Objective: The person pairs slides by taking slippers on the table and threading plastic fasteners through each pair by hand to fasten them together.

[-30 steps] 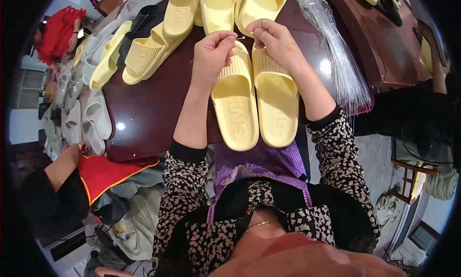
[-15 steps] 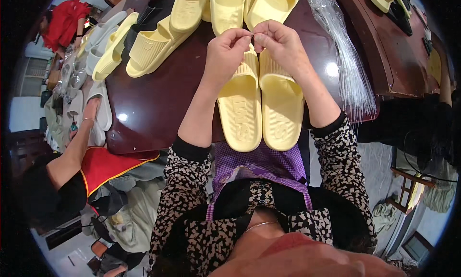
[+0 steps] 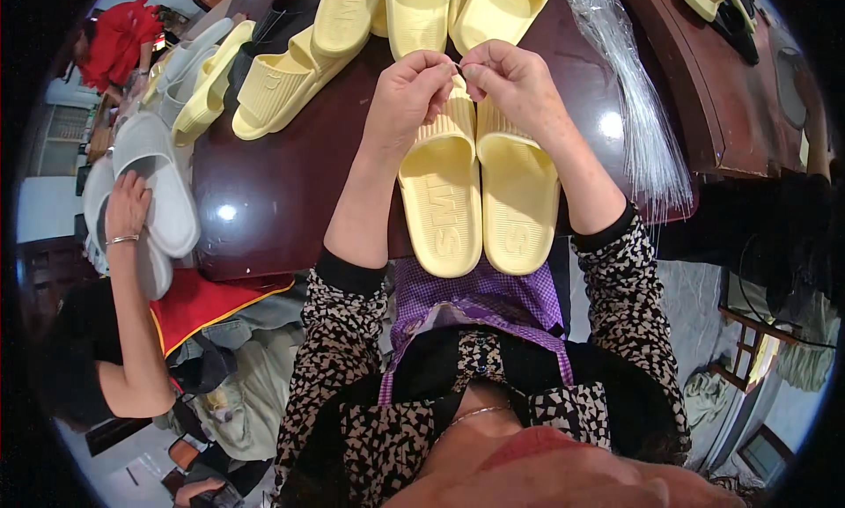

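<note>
yellow slippers, one pair, near edge of table, likely for reach; left hand, right hand pinching thin piece.

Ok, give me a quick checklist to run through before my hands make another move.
1. Slippers paired: ok, two yellow ones side by side, toes pointing away from you.
2. Slippers fully on the table: not ok, the heels seem to stick out past the near edge.
3. Hands together: ok, left hand and right hand meet fingertip to fingertip by the toe ends.
4. Grip on anything thin: cannot tell, it's too small to make out.
5. Clear strands out of the way: ok, bundled to the right.
6. Co-worker's hand clear: ok, at the grey slippers on the left.
</note>
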The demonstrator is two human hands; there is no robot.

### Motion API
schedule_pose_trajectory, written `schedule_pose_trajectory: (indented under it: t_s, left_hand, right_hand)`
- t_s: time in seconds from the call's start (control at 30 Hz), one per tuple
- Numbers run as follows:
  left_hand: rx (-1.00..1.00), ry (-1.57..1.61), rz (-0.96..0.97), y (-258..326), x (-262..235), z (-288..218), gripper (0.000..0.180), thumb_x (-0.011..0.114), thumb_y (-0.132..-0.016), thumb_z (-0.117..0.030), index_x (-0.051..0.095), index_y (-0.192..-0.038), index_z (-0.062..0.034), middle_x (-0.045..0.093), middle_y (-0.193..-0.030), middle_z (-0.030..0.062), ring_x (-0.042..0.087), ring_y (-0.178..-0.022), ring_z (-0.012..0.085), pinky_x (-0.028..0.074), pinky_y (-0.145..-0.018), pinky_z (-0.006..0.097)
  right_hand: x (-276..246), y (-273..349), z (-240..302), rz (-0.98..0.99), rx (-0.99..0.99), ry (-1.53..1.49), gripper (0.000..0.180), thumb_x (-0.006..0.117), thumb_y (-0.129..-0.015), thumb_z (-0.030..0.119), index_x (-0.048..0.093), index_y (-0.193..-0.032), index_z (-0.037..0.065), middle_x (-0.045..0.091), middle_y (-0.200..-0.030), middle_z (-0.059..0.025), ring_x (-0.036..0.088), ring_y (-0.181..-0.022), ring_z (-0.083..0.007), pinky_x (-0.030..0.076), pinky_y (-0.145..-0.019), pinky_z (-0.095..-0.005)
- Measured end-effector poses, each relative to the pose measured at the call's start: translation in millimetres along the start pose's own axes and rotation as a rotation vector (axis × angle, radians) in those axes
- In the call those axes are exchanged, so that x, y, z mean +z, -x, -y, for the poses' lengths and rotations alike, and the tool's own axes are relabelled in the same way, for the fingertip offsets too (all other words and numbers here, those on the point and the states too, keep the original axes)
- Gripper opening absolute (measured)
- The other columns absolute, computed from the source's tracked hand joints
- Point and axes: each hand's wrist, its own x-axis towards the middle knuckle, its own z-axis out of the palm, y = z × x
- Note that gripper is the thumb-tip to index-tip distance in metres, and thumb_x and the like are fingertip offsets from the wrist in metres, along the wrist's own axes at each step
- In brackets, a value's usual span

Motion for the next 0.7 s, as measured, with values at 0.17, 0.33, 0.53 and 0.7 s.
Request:
schedule_pose_trajectory:
  t_s: [0.17, 0.33, 0.53, 0.7]
  left_hand:
    - [0.006, 0.043, 0.009, -3.2, -1.5, 4.1, 0.010, 0.057, -0.088, -0.014, 0.062, -0.084, -0.0060, 0.052, -0.062, -0.0055, 0.041, -0.048, -0.0005, 0.029, -0.042, 0.014]
    - [0.014, 0.034, 0.024, -4.0, -1.6, 5.3, 0.010, 0.058, -0.088, -0.013, 0.063, -0.084, -0.0054, 0.052, -0.062, -0.0056, 0.042, -0.048, -0.0006, 0.029, -0.042, 0.014]
    - [0.032, -0.012, 0.037, -3.1, -1.5, 0.9, 0.009, 0.059, -0.087, -0.011, 0.064, -0.083, -0.0041, 0.053, -0.062, -0.0049, 0.043, -0.049, -0.0005, 0.031, -0.043, 0.014]
    - [0.041, -0.027, 0.049, 0.4, -0.3, 5.5, 0.009, 0.060, -0.086, -0.009, 0.064, -0.083, -0.0025, 0.054, -0.063, -0.0048, 0.043, -0.051, -0.0010, 0.032, -0.045, 0.014]
  right_hand:
    - [-0.6, -0.3, 0.2, 0.010, -0.003, 0.024, 0.010, 0.057, -0.089, 0.005, 0.060, -0.091, -0.005, 0.058, -0.071, -0.0014, 0.052, -0.063, -0.0064, 0.045, -0.059, -0.0206]
    - [0.0, -0.5, -0.4, 0.007, -0.009, 0.044, 0.010, 0.057, -0.089, 0.004, 0.060, -0.091, -0.004, 0.058, -0.069, -0.0009, 0.052, -0.062, -0.0061, 0.044, -0.058, -0.0206]
    - [2.7, 0.5, 5.5, -0.030, -0.054, 0.100, 0.009, 0.057, -0.088, 0.004, 0.061, -0.089, -0.004, 0.057, -0.068, -0.0005, 0.050, -0.061, -0.0057, 0.044, -0.057, -0.0209]
    - [5.4, 3.4, -2.3, -0.062, -0.143, 0.220, 0.007, 0.058, -0.086, 0.002, 0.061, -0.090, -0.003, 0.061, -0.070, -0.0049, 0.056, -0.062, -0.0092, 0.046, -0.057, -0.0227]
